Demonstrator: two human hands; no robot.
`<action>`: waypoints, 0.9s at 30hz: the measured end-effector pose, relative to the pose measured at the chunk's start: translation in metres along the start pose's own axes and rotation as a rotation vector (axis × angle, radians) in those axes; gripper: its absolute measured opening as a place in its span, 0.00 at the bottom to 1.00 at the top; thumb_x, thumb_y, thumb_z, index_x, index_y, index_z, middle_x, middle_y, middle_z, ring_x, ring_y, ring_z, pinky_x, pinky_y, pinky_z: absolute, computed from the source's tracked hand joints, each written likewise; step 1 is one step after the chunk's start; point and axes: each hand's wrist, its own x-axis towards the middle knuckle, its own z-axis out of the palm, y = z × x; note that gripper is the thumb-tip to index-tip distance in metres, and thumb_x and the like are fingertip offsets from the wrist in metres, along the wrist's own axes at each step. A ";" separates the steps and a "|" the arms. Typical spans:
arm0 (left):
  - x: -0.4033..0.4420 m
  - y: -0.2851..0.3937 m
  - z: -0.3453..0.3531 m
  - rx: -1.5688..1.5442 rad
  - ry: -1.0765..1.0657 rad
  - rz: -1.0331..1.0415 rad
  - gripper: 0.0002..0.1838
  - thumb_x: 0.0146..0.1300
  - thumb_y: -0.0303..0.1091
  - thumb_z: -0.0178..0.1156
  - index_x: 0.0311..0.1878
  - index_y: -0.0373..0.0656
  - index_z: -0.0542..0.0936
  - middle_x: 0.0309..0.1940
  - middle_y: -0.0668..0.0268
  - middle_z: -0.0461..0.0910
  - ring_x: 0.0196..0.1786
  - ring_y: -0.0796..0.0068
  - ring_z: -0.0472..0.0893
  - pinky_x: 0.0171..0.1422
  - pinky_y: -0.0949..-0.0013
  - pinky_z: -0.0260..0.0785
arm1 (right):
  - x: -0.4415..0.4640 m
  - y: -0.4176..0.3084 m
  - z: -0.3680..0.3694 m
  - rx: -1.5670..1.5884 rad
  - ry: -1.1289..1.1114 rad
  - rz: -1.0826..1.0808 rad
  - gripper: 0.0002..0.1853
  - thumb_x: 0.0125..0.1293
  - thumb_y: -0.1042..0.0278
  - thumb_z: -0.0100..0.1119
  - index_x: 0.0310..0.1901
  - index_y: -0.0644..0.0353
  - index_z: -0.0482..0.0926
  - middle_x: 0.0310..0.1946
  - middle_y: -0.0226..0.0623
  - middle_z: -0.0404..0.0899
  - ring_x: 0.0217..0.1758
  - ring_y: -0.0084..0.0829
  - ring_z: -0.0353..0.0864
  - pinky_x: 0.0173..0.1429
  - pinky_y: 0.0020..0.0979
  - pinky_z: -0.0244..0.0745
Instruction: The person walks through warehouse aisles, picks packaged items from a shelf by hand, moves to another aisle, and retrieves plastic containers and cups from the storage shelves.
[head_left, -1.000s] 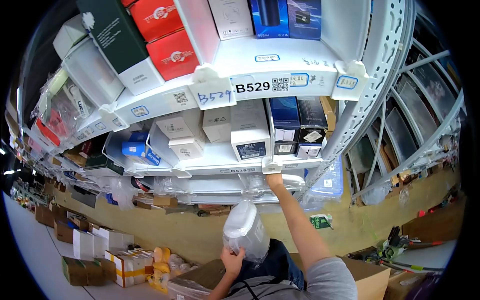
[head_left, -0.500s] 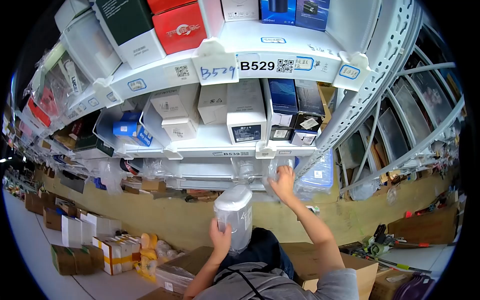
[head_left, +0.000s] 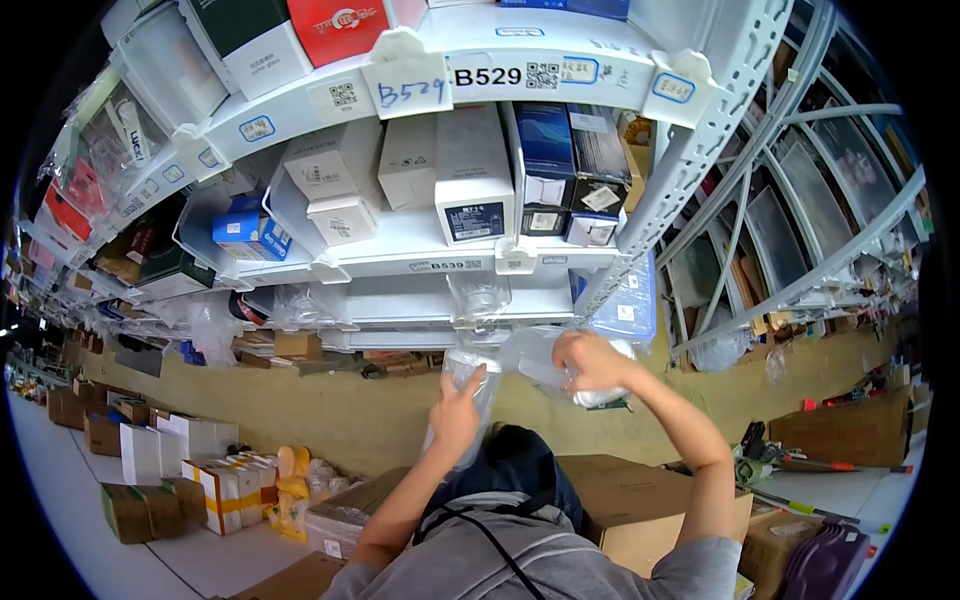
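Observation:
My left hand is closed round a clear plastic container with a pale lid, held upright in front of my legs. To its right, my right hand grips a second clear container, which lies tilted on its side with its white end to the right. The two containers are close together; whether they touch is hard to tell. Both are just below the lower shelf, where a plastic-wrapped item rests.
Boxes, white and blue, fill the shelf above. A perforated metal post rises at the right. Cardboard boxes stand beside my legs. More cartons and yellow-wrapped items lie at the left.
My right hand has drawn the second container out from the lower shelf and tilted it. My left hand has shifted up to the first container's lid area. The view has tilted down.

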 end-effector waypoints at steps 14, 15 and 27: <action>-0.011 0.016 -0.021 -0.243 0.268 0.142 0.21 0.39 0.42 0.62 0.41 0.51 0.75 0.40 0.56 0.64 0.37 0.57 0.72 0.35 0.64 0.67 | 0.065 -0.004 0.006 0.788 -0.726 0.076 0.20 0.21 0.73 0.51 0.26 0.69 0.75 0.22 0.36 0.73 0.24 0.25 0.68 0.27 0.20 0.63; -0.012 0.015 -0.024 -0.242 0.267 0.141 0.21 0.39 0.42 0.62 0.41 0.51 0.75 0.40 0.56 0.64 0.37 0.57 0.72 0.35 0.64 0.67 | 0.070 -0.007 0.010 0.798 -0.722 0.050 0.20 0.22 0.72 0.51 0.26 0.69 0.75 0.21 0.36 0.73 0.24 0.24 0.68 0.27 0.20 0.62; -0.018 0.017 -0.021 -0.016 0.189 0.180 0.24 0.37 0.44 0.60 0.42 0.51 0.73 0.42 0.55 0.64 0.36 0.57 0.73 0.31 0.63 0.69 | 0.089 -0.032 0.031 0.710 -0.612 0.053 0.04 0.32 0.74 0.51 0.13 0.66 0.72 0.12 0.32 0.71 0.19 0.22 0.68 0.27 0.21 0.62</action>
